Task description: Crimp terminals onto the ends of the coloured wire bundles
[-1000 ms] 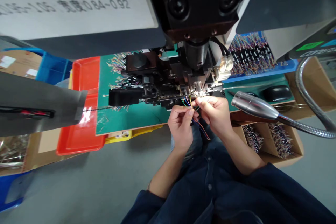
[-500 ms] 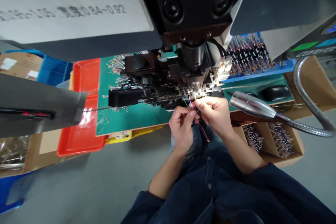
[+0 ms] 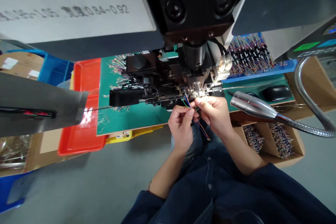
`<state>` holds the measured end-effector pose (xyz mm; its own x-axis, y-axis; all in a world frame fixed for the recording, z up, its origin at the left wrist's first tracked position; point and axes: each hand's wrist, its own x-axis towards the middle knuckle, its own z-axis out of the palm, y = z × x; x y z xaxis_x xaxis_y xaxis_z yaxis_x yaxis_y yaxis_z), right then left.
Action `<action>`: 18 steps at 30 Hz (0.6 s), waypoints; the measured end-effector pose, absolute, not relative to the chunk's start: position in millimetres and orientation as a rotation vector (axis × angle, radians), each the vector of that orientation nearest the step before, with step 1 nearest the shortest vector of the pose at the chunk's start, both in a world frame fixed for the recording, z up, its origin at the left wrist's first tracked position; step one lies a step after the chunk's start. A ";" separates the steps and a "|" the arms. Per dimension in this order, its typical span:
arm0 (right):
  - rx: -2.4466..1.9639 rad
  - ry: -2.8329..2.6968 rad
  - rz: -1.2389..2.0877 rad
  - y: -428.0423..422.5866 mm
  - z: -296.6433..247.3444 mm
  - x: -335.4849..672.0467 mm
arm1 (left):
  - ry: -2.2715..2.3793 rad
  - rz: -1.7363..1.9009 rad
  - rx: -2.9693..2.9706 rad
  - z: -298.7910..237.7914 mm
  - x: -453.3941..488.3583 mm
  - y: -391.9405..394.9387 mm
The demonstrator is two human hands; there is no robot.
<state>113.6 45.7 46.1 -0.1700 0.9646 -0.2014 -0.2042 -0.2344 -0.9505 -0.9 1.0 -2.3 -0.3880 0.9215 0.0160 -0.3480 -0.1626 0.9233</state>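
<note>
Thin coloured wires [image 3: 201, 128] run between my hands, their loose ends hanging below my fingers. My left hand [image 3: 182, 126] is closed in a pinch on the bundle, with green, blue and pink strands fanning out above its fingertips. Close beside it, my right hand [image 3: 214, 113] pinches wire too, thumb against forefinger, just under the metal head of a press machine [image 3: 195, 87]. Which single strand the right fingers grip is too small to make out. A flat strip track [image 3: 168, 97] leads from the left into the machine's head.
A flexible metal lamp [image 3: 253, 105] reaches in from the right, near my right wrist. Red trays [image 3: 81, 140] stand left of the green tabletop [image 3: 136, 119]. Wire bundles fill a blue tray [image 3: 262, 73] and a carton [image 3: 285, 161]. A black mouse [image 3: 277, 92] lies at right.
The strands above my left fingers have shifted slightly left, and the hanging ends have moved a little. Both hands stay almost in place, still pinching.
</note>
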 end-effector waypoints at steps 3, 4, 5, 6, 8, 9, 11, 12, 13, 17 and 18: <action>-1.113 -1.066 1.582 46.9 47.0 115.0 | 1.133 1.700 0.773 -2.9 -1.6 0.1; -1.108 -1.092 1.585 47.1 48.0 115.5 | 1.133 1.689 0.773 -3.7 -1.9 -0.4; -1.103 -1.121 1.587 46.9 49.0 116.0 | 1.126 1.678 0.772 -4.7 -2.1 -1.0; -1.098 -1.147 1.587 46.4 50.1 116.3 | 1.113 1.665 0.771 -6.0 -2.2 -1.7; -1.090 -1.166 1.575 44.6 51.4 116.5 | 1.071 1.643 0.770 -9.1 -2.2 -3.0; -1.088 -1.159 1.568 43.6 51.5 116.4 | 1.054 1.633 0.772 -10.6 -2.1 -3.7; -1.090 -1.131 1.555 42.3 50.3 116.1 | 1.048 1.624 0.775 -12.7 -1.7 -4.6; -1.093 -1.121 1.555 42.2 49.3 115.9 | 1.058 1.623 0.775 -13.2 -1.6 -4.9; -1.096 -1.115 1.559 42.6 48.0 115.8 | 1.071 1.624 0.773 -13.2 -1.4 -5.0; -1.095 -1.078 1.618 45.5 44.1 115.3 | 1.099 1.647 0.752 -9.7 -0.5 -4.0; -1.092 -1.058 1.637 45.9 43.8 115.0 | 1.101 1.654 0.746 -8.5 -0.3 -3.4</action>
